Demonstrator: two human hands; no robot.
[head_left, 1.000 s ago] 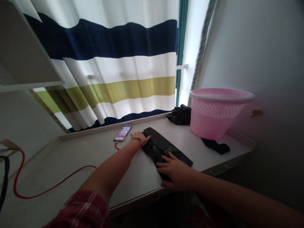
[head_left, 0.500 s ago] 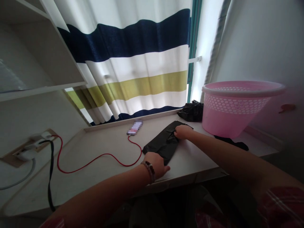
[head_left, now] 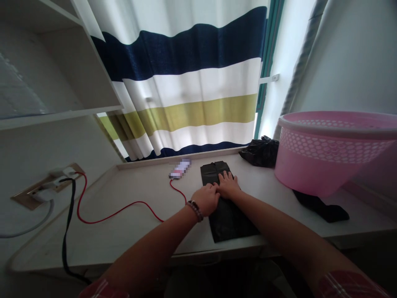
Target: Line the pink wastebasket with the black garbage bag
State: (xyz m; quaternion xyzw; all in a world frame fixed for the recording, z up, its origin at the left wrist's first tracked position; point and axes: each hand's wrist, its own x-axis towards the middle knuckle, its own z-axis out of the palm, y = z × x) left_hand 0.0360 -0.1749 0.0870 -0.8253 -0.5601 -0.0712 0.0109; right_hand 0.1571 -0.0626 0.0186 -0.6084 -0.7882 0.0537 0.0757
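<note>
On the left of the bench point(head_left: 130, 223) a red cable point(head_left: 124, 210) runs to a phone point(head_left: 180, 169). Just right of it the left hand point(head_left: 206, 199) and right hand point(head_left: 228, 186) lie side by side, each grip open and flat, pressing the middle of a folded black bag point(head_left: 228, 215). Further right stand a crumpled black bag point(head_left: 259, 151) and a pink basket point(head_left: 328, 145), its contents hidden.

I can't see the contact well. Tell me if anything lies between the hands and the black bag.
Nothing visible does. The left hand and right hand both rest flat on the black bag, side by side near its middle.
</note>
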